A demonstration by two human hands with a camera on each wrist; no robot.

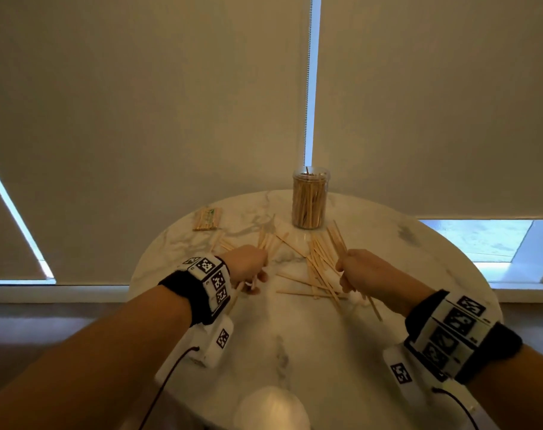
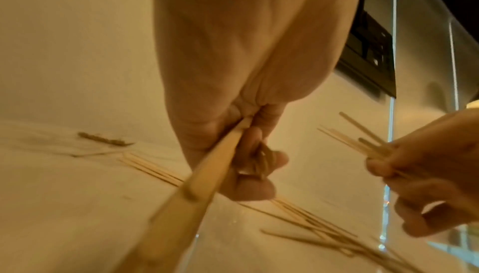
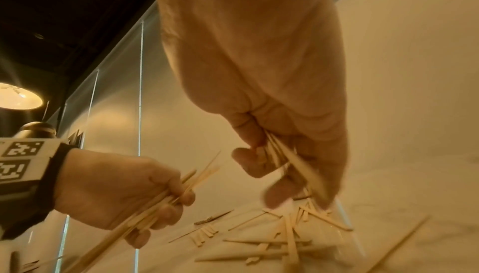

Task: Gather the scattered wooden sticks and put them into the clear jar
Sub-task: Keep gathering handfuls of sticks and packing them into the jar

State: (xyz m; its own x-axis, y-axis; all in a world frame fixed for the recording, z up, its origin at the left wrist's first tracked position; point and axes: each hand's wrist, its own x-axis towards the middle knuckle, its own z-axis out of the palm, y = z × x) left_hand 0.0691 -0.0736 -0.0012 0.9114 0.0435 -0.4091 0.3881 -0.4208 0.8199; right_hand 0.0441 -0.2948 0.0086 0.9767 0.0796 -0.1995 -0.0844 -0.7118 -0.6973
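Nearest the camera, low on the round marble table: a pale rounded object, blurred, not identifiable. Further in, two forearms with black straps and white marker-printed wrist units, each trailing a black cable.

Nearer than the clear jar and to its left: left hand, fingers curled round a bundle of wooden sticks, ends poking out past both sides of the fist. Same grip plain from the left wrist view, thumb and fingers closed over the bundle.

Nearer than the jar and to its right: right hand, likewise closed round several sticks, tips fanning up toward the jar. From the right wrist view, fingers curled about a small sheaf pointing down at the tabletop.

Between the two hands and just nearer than the jar: a loose heap of scattered sticks lying flat, crossed at many angles. A few more flat sticks behind the left hand.

Beyond the heap, at the far edge of the table: the jar, upright, lid off, packed with standing sticks, one jutting above the rim.

Left of the jar, well apart: a flat wrapped packet of sticks.

Behind everything: drawn pale roller blinds with a bead chain hanging above the jar.
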